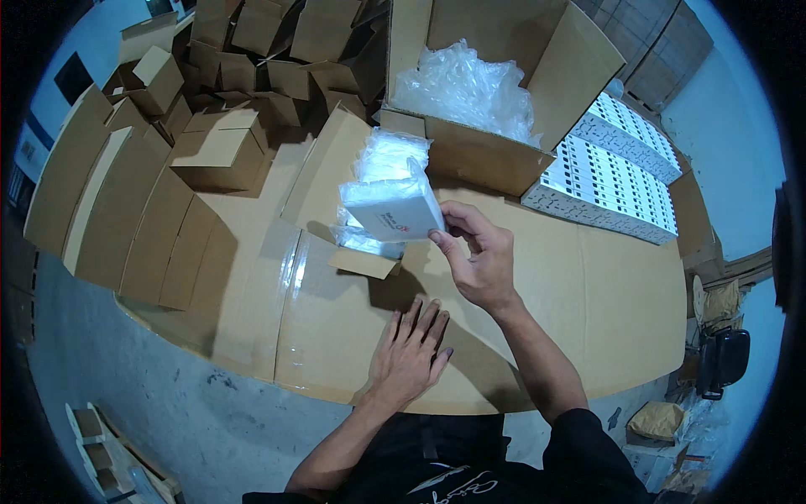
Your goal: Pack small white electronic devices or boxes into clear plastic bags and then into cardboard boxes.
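Note:
My right hand (485, 256) pinches the lower right corner of a small white box (395, 208) between thumb and fingers. The box is tilted, with clear plastic wrap around its top edge and small print on its face. Behind and below it, an open cardboard carton (363, 262) holds more plastic-wrapped items (390, 153); the white box hides part of them. Palm down, my left hand (409, 353) lies flat on the cardboard-covered table (336, 344), fingers spread, just in front of the carton. It holds nothing.
A large open carton (478, 160) filled with clear plastic bags (466, 88) stands at the back. To its right sit stacked white boxes with dark squares (604, 185). Closed cartons (222, 151) and tall cardboard pieces (126, 202) line the left; open cartons (277, 42) pile up behind.

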The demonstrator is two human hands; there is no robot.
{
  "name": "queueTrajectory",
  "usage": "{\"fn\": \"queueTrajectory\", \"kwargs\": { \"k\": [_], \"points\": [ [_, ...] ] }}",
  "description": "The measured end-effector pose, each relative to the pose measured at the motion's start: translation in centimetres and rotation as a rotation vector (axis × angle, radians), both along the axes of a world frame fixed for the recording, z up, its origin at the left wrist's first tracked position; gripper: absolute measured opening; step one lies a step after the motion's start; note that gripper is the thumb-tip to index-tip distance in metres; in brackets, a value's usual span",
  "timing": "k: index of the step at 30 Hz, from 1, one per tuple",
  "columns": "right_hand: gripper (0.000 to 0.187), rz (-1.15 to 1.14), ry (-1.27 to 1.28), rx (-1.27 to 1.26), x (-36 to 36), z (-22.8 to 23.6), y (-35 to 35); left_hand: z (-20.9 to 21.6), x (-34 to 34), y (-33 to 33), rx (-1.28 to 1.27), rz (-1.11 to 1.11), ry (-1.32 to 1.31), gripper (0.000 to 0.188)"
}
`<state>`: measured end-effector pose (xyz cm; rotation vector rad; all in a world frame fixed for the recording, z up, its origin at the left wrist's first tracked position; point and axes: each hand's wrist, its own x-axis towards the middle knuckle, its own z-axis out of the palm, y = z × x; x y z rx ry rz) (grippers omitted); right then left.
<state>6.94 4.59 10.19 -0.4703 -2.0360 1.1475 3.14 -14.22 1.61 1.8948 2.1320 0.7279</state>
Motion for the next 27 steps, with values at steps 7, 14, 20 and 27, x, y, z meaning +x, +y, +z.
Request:
{"fn": "queueTrajectory", "kwargs": {
  "k": [7, 14, 20, 27],
  "points": [
    [0.03, -0.004, -0.09, 0.172, -0.1, -1.0, 1.1, 0.2, -0.2, 0.0, 0.001, 0.006, 0.004, 0.064],
    [0.052, 0.098, -0.199, 0.544, -0.7, 0.7, 1.1, 0.1, -0.3, -0.1, -0.014, 0.007, 0.002, 0.064],
    [0.054, 0.184, -0.427, 0.785, -2.5, 2.8, 1.0, -0.2, -0.2, -0.1, 0.036, 0.016, -0.02, 0.063],
    [0.043, 0.305, -0.632, 0.753, -5.2, 2.9, 1.1, 0.1, -0.2, -0.1, 0.024, 0.017, -0.002, 0.063]
  ]
}}
